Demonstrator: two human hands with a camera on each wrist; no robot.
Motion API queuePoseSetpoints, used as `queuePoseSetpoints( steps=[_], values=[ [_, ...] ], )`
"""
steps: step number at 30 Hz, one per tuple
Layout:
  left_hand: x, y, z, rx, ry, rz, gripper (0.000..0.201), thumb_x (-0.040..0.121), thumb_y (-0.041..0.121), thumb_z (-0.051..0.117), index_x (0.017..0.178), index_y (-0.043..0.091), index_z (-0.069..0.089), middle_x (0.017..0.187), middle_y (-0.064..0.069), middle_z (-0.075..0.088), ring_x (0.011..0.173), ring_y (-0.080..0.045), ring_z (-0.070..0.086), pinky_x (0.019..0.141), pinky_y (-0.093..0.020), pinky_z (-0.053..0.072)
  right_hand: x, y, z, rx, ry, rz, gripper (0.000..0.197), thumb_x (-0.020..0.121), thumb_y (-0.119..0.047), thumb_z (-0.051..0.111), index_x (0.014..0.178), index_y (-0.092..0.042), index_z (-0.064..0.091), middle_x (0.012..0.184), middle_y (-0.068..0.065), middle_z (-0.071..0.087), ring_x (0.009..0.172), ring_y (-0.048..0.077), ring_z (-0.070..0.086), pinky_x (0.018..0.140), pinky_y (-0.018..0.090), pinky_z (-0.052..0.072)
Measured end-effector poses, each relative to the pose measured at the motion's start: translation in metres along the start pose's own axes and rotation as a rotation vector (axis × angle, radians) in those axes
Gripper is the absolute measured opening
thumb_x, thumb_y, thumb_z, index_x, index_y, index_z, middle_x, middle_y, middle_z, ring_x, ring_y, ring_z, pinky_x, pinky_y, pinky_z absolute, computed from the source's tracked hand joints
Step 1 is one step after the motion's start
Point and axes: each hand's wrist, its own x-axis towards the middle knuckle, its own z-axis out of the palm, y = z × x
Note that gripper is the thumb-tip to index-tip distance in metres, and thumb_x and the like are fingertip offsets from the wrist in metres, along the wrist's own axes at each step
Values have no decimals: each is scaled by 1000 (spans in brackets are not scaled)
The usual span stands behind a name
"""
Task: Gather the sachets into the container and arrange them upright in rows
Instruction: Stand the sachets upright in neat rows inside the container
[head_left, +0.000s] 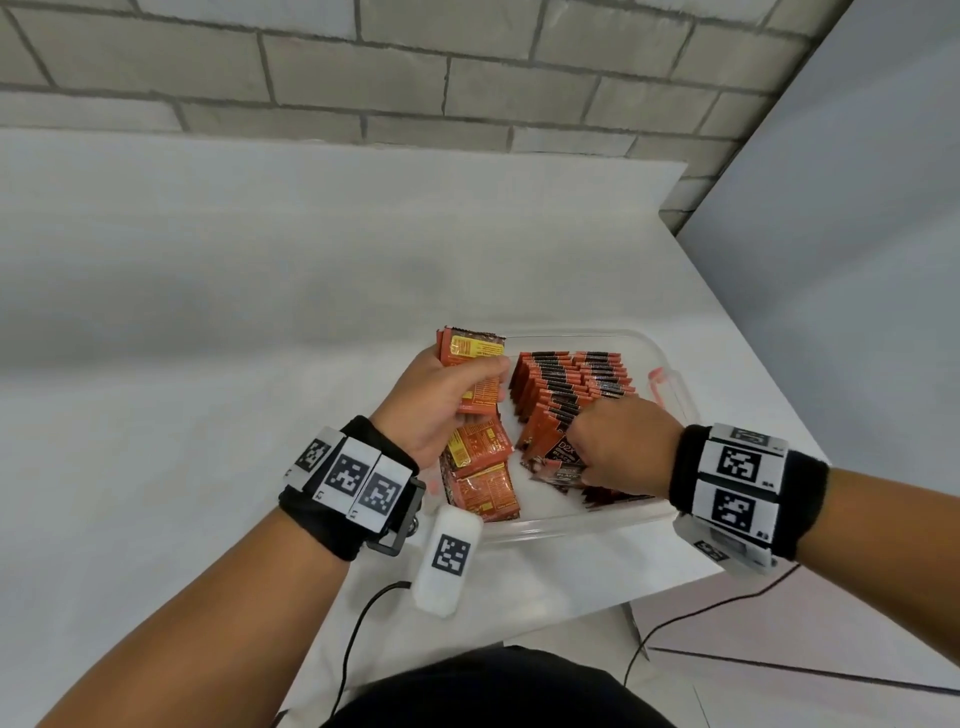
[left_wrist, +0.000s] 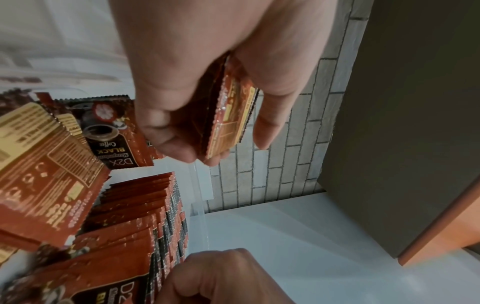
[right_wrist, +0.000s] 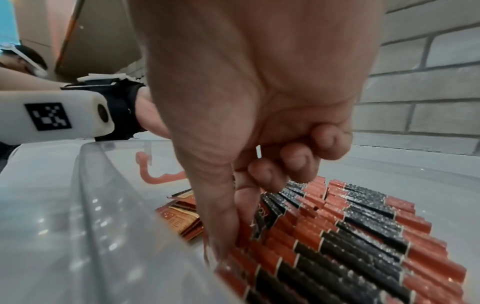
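Observation:
A clear plastic container (head_left: 571, 525) sits on the white table. Inside it, orange-and-black coffee sachets stand upright in rows (head_left: 571, 387) (right_wrist: 363, 232) (left_wrist: 155, 216). Loose sachets (head_left: 483, 467) lie flat at its left end (left_wrist: 49, 174). My left hand (head_left: 447, 400) holds a small stack of sachets (head_left: 475, 358) above the container's left side, thumb in front, fingers behind (left_wrist: 228, 115). My right hand (head_left: 618, 447) is down at the near end of the rows. Its thumb and forefinger pinch a sachet (right_wrist: 257, 218) there, the other fingers curled.
The table (head_left: 208, 322) runs far to the left and back to a brick wall (head_left: 415, 67). Its right edge is close beside the container. The container has an orange latch (head_left: 657, 374) on its right wall (right_wrist: 161, 176). Cables hang off the table's front edge.

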Motion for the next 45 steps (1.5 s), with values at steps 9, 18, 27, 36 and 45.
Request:
queuePoseSetpoints(
  steps=[9, 18, 27, 36, 45],
  values=[
    [1, -2, 0, 7, 5, -2, 11, 88, 17, 64, 97, 10, 62, 84, -5, 65, 78, -17, 62, 68, -29, 49, 7, 0, 0, -62, -7, 15, 16, 91, -15, 49, 75, -16, 49, 70, 1, 55, 63, 21, 51, 59, 28, 42],
    [1, -2, 0, -2, 6, -6, 12, 88, 17, 63, 98, 10, 64, 84, -4, 66, 79, -17, 63, 72, -32, 50, 9, 1, -6, -70, -44, 34, 10, 87, -13, 50, 77, -13, 50, 72, 2, 53, 63, 22, 51, 58, 28, 41],
    [0, -1, 1, -25, 7, -7, 7, 88, 14, 62, 93, 11, 64, 82, -5, 65, 75, -15, 63, 69, -28, 52, 12, 1, -3, -63, -44, 15, 13, 90, -16, 48, 88, -11, 59, 73, 2, 53, 64, 22, 51, 61, 30, 44],
    [1, -1, 1, -42, 23, -15, 16, 87, 12, 64, 102, 6, 62, 84, -9, 65, 73, -17, 64, 70, -31, 52, 12, 8, -3, -44, -10, -11, 22, 90, -36, 59, 95, -15, 54, 86, 3, 60, 69, 21, 49, 63, 29, 42],
    [2, -1, 1, -49, 47, -35, 27, 89, 16, 63, 112, 2, 60, 89, -10, 65, 75, -17, 65, 73, -32, 52, 10, 11, -3, 28, 34, 8, 33, 86, -41, 62, 79, -19, 39, 67, -5, 40, 66, 19, 47, 54, 26, 34]
  ],
)
